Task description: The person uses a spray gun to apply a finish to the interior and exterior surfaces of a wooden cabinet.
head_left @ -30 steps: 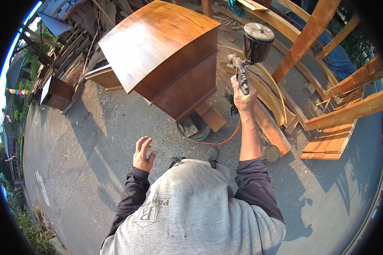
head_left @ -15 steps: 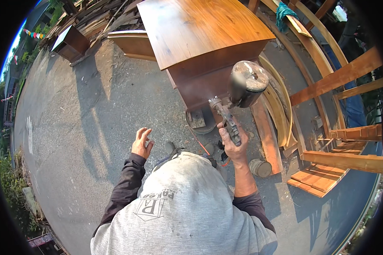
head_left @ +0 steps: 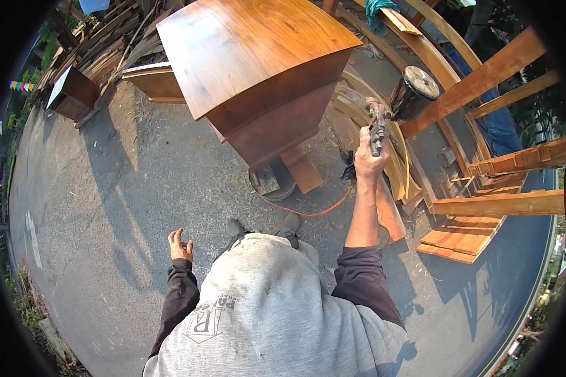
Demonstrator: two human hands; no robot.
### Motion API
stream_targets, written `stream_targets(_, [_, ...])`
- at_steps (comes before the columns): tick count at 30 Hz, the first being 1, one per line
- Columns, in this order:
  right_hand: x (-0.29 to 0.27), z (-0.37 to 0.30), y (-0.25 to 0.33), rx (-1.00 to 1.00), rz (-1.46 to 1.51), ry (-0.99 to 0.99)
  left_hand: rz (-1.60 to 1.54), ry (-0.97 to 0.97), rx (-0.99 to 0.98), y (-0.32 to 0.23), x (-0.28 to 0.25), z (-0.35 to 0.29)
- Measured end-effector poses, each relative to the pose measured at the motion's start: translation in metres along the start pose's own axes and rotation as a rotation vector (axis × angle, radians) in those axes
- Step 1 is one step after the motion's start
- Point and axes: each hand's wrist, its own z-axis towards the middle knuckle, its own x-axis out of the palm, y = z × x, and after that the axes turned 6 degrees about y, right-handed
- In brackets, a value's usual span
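My right hand [head_left: 369, 158] is wrapped round the grip of a spray gun [head_left: 377, 129], with the arm stretched forward and right. The gun's dark, paint-stained cup [head_left: 414, 94] sticks out to its right. To the left of the gun, a gap away, stands a wooden cabinet [head_left: 277, 119] with a glossy orange-brown top and darker side. Low on the left, my left hand [head_left: 180, 246] hangs over the pavement, holding nothing, its fingers apart and slightly bent.
Beneath the cabinet is a round dark base [head_left: 282, 183]. An orange hose [head_left: 321, 212] curves over the ground before my feet. Slatted wooden frames [head_left: 497, 204] and curved boards [head_left: 405, 166] occupy the right. A small cabinet [head_left: 75, 97] and scrap wood [head_left: 100, 53] lie far left.
My right hand has carried the spray gun right and forward, away from the cabinet's side. My left hand has dropped lower and left. The view has shifted, showing more of the hose.
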Motion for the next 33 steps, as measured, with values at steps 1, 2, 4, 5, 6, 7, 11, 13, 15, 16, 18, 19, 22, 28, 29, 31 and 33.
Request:
stream_targets(1, [0.001, 0.006, 0.002, 0.004, -0.004, -0.006, -0.003, 0.009, -0.059, 0.006, 0.002, -0.003])
stream_targets(2, [0.003, 0.010, 0.005, -0.096, -0.070, -0.101, 0.001, 0.015, -0.055, 0.017, 0.005, -0.007])
stream_targets(4, [0.005, 0.008, 0.004, -0.189, -0.129, -0.197, 0.086, -0.007, -0.066, 0.038, 0.005, -0.012])
stream_targets(5, [0.003, 0.000, -0.001, -0.046, -0.031, -0.111, 0.041, 0.019, -0.140, 0.037, 0.005, -0.015])
stream_targets(6, [0.005, -0.008, -0.008, -0.009, 0.012, -0.073, 0.045, 0.022, -0.143, 0.037, 0.006, -0.013])
stream_targets(7, [0.007, -0.015, -0.015, -0.015, 0.049, -0.034, 0.060, 0.025, -0.066, 0.036, 0.009, -0.010])
stream_targets(11, [0.012, -0.064, 0.040, 0.219, 0.323, 0.191, -0.022, 0.137, 0.098, -0.050, -0.003, 0.018])
stream_targets(13, [0.011, -0.092, 0.044, 0.224, 0.340, 0.277, -0.084, 0.273, 0.141, -0.117, -0.012, 0.044])
stream_targets(15, [0.014, -0.116, 0.069, 0.271, 0.372, 0.367, -0.090, 0.256, 0.319, -0.162, -0.023, 0.059])
stream_targets(16, [0.016, -0.129, 0.076, 0.264, 0.404, 0.446, -0.107, 0.255, 0.392, -0.179, -0.028, 0.066])
stream_targets(18, [0.017, -0.147, 0.091, 0.256, 0.435, 0.541, -0.166, 0.261, 0.504, -0.213, -0.038, 0.078])
stream_targets(19, [0.017, -0.154, 0.100, 0.255, 0.476, 0.598, -0.224, 0.253, 0.551, -0.228, -0.045, 0.084])
stream_targets(22, [0.023, -0.175, 0.123, 0.281, 0.533, 0.696, -0.319, 0.202, 0.665, -0.264, -0.083, 0.094])
stream_targets(28, [0.067, -0.206, 0.172, -0.131, 0.082, 0.517, -0.716, 0.754, 0.420, -0.250, -0.124, 0.098])
stream_targets(29, [0.082, -0.209, 0.182, -0.239, 0.011, 0.406, -0.911, 0.913, 0.280, -0.265, -0.136, 0.083])
stream_targets(31, [0.104, -0.226, 0.190, -0.225, -0.067, 0.314, -0.743, 0.837, 0.425, -0.276, -0.127, 0.066])
stream_targets(33, [0.126, -0.259, 0.177, 0.033, 0.157, 0.285, -0.693, 0.853, 0.412, -0.300, -0.124, 0.064])
